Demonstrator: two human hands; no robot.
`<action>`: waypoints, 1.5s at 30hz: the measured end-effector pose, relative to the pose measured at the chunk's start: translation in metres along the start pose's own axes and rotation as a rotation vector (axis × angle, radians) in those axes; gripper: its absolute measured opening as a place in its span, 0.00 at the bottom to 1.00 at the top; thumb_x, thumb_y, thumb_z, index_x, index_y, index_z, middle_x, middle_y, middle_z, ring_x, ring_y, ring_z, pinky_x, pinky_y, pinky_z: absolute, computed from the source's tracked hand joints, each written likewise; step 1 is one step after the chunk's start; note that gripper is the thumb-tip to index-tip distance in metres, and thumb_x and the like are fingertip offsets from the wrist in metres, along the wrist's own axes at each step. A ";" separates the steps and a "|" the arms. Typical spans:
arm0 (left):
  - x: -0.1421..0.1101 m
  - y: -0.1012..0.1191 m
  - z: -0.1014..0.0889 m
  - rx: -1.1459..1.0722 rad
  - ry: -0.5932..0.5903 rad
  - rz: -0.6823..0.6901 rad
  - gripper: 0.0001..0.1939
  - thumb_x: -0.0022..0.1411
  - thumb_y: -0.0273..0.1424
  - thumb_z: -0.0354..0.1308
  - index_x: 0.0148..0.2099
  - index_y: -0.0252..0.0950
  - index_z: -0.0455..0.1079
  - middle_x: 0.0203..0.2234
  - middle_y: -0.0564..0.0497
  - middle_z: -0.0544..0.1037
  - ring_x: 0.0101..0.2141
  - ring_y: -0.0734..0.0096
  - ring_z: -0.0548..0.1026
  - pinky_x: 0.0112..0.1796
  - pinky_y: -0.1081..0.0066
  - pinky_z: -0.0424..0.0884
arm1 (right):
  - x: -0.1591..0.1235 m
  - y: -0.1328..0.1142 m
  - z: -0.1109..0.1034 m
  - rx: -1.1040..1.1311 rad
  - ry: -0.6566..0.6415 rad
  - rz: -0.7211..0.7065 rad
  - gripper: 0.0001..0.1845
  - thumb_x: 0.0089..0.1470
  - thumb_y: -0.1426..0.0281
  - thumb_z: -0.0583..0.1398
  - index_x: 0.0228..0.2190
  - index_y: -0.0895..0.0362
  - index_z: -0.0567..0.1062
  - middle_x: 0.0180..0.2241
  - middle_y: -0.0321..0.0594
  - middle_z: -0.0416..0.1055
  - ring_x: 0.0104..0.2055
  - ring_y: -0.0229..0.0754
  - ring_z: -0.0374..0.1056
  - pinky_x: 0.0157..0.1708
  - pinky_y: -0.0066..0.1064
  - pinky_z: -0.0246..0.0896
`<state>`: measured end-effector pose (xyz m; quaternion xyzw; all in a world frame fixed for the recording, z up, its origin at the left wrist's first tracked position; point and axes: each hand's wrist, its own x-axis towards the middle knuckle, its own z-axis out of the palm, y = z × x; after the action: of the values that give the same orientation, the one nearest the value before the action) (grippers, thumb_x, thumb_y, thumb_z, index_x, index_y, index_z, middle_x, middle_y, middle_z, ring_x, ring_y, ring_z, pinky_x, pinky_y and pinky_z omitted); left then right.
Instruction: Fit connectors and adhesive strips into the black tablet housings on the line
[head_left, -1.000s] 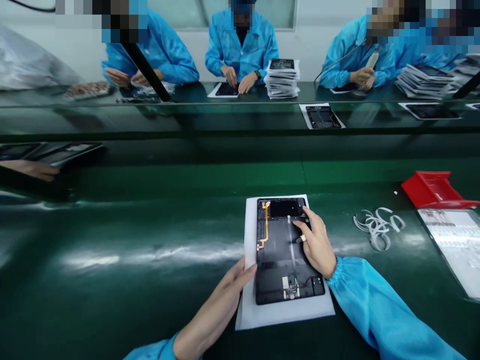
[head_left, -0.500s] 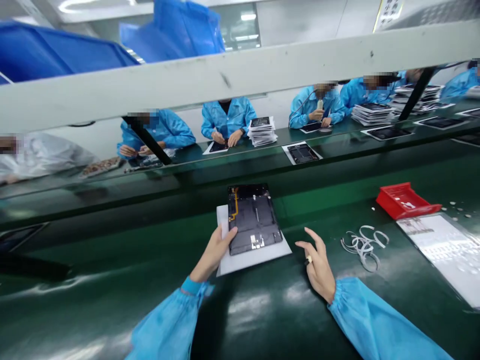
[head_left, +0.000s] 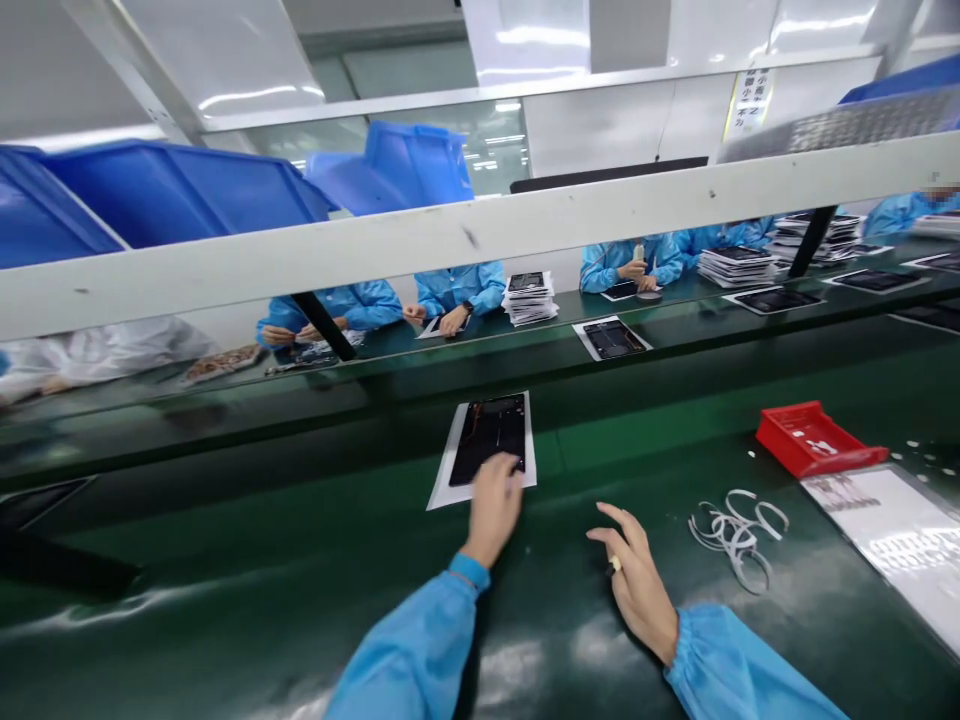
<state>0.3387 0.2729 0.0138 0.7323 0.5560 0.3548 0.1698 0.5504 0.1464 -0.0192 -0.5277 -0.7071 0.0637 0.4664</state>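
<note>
A dark tablet-like panel point(head_left: 489, 440) lies on a white sheet point(head_left: 441, 490) on the green bench, with an orange flex strip faintly visible along its left side. My left hand point(head_left: 495, 510) is over the panel's lower right corner, slightly blurred, its fingers bent and a little apart; whether they touch the panel is unclear. To the right, my right hand point(head_left: 636, 580) rests near the bench with thumb and index finger spread, nothing in it and a ring on one finger. Curled white strips point(head_left: 739, 535) lie beyond it.
A red bin point(head_left: 817, 440) with small white pieces stands at right, beside a plastic-covered sheet point(head_left: 892, 530). Another panel point(head_left: 613, 340) lies on the raised ledge ahead. A white beam point(head_left: 420, 235) carrying blue bins point(head_left: 187, 190) crosses above. Co-workers in blue sleeves sit opposite.
The panel and its sheet, held tilted in my left hand before, now lie flat on the bench. My left hand has moved right across its lower edge. The view has tipped up.
</note>
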 end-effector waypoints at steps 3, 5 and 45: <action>-0.053 0.036 0.044 0.031 -0.197 0.153 0.19 0.64 0.33 0.52 0.57 0.40 0.66 0.58 0.47 0.67 0.60 0.60 0.61 0.61 0.56 0.56 | -0.001 0.004 0.003 0.088 -0.007 0.000 0.27 0.47 0.81 0.47 0.46 0.54 0.72 0.57 0.45 0.61 0.59 0.47 0.58 0.55 0.45 0.61; -0.082 0.060 0.064 0.164 -0.349 0.301 0.24 0.67 0.33 0.46 0.64 0.40 0.56 0.62 0.45 0.61 0.63 0.56 0.55 0.61 0.50 0.54 | -0.003 0.012 0.003 0.150 -0.029 -0.021 0.27 0.47 0.80 0.48 0.46 0.54 0.72 0.56 0.45 0.62 0.58 0.48 0.59 0.55 0.45 0.60; -0.106 0.091 0.054 0.075 -0.379 0.354 0.28 0.68 0.36 0.45 0.67 0.34 0.50 0.64 0.42 0.57 0.65 0.58 0.50 0.63 0.54 0.50 | 0.030 0.063 0.023 0.235 -0.235 0.227 0.15 0.55 0.66 0.50 0.33 0.55 0.76 0.36 0.41 0.75 0.40 0.45 0.71 0.42 0.35 0.66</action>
<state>0.4264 0.1519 -0.0002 0.8773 0.3903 0.2145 0.1787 0.5771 0.2072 -0.0510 -0.5350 -0.6803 0.2592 0.4287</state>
